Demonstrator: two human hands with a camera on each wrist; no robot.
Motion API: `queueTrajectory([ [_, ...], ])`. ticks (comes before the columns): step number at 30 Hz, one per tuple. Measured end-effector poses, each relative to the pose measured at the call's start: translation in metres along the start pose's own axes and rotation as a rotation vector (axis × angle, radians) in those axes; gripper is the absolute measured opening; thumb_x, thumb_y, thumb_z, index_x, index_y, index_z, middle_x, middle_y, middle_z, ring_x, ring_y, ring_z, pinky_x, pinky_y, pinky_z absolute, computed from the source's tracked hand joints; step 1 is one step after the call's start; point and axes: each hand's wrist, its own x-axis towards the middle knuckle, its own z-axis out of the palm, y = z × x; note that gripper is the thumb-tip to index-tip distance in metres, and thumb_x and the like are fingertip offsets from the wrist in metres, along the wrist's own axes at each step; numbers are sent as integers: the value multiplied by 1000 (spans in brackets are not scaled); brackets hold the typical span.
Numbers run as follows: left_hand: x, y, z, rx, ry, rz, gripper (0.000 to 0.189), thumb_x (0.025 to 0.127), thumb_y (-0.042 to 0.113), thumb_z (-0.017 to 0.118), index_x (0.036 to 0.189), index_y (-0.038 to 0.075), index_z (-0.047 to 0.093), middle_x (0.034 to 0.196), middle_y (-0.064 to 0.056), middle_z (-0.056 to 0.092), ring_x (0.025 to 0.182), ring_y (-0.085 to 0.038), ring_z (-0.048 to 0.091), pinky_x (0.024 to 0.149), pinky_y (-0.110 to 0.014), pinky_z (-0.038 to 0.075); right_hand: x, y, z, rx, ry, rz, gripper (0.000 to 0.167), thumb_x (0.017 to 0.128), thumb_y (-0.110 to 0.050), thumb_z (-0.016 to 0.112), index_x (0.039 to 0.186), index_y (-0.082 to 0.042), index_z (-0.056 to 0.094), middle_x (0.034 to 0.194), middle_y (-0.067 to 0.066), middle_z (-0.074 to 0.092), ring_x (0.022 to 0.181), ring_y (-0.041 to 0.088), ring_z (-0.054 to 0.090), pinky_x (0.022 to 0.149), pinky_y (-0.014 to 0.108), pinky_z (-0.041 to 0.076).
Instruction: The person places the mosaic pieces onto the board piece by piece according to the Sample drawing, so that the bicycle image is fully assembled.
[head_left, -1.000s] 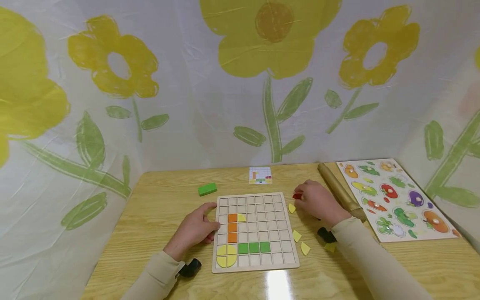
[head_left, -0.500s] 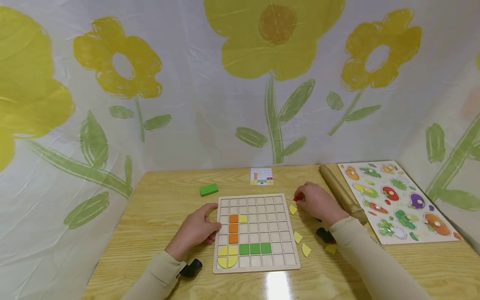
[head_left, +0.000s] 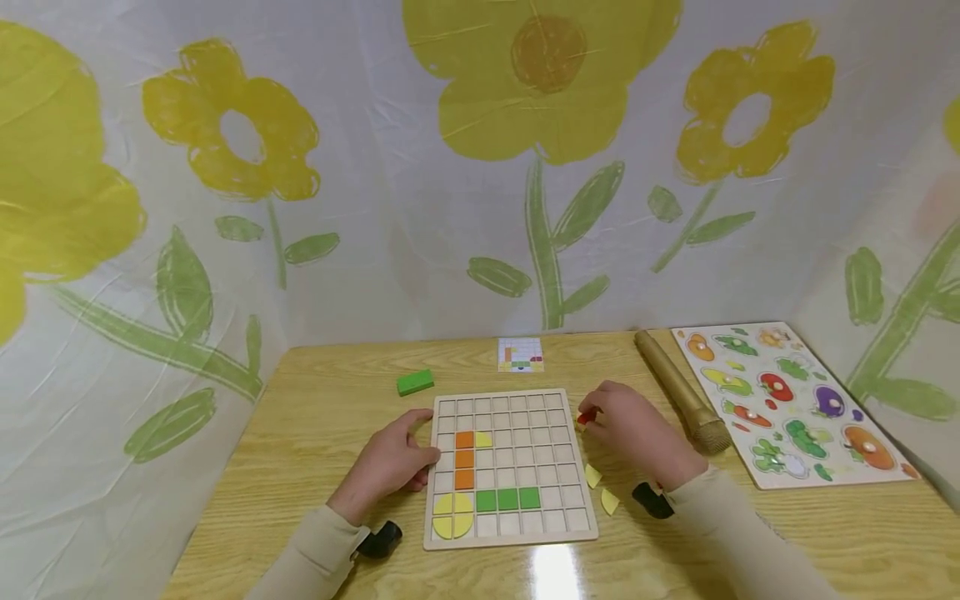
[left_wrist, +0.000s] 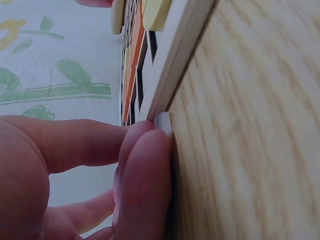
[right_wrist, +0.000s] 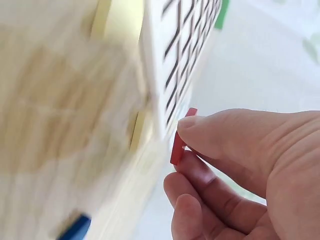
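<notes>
Beside the grid board (head_left: pixel 525 457), the right grip (head_left: pixel 628 429) pinches a partly hidden red piece (right_wrist: pixel 177 149).

Matt beside glossy
The square pale wooden grid board (head_left: pixel 504 457) looks matt; the yellow-brown wood-grained table (head_left: pixel 315 433), smooth and glossy.

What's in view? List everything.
Backdrop: 1, flowered white, behind
Table: 1, brown, below
Grid: 1, beige, on table
Squares: 3 orange, 3 green, on grid
Quarters: 5, yellow, on grid
Loose quarters: 2+, yellow, right of grid
Block: 1, green, beyond grid
Card: 1, white, beyond grid
Tube: 1, gold, right
Puzzle: 1, multicoloured, far right
Blue piece: 1, blue, table
Red piece: 1, red, pinched, right
Cameras: 2, black, wrists
Sleeves: 2, beige, arms
Hands: 2, bare, flanking grid
</notes>
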Motion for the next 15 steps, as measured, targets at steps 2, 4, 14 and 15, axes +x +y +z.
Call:
queueTrajectory([
  [2,0,-1,0,2,0,0,71,96,12,77,161,18,50,79,-10,66,59,-19,67,57,-32,61,-6,-10,3,7,14,-35,6,92,-7,83,95,-11,80,91,-2,68,84,10,60,78,31,59],
  [4,-1,-1,-1,5,0,2,71,96,12,77,161,18,50,79,-9,66,59,-19,67,57,-32,61,-11,-21,8,12,24,-54,7,91,-7,85,94,-12,80,91,-3,68,84,8,59,77,28,59],
  [14,0,0,-1,12,-4,3,70,97,13,77,161,17,49,78,-9,67,59,-18,66,56,-31,59,-30,-54,20,3,-45,-130,13,91,-10,88,99,-17,80,97,-7,67,90,9,60,78,25,58],
  [15,0,0,-1,11,-5,3,70,97,13,77,161,17,49,77,-9,67,59,-18,66,56,-31,59,-31,-54,21,3,-47,-143,13,91,-10,88,99,-17,81,98,-7,67,92,9,62,79,25,59],
])
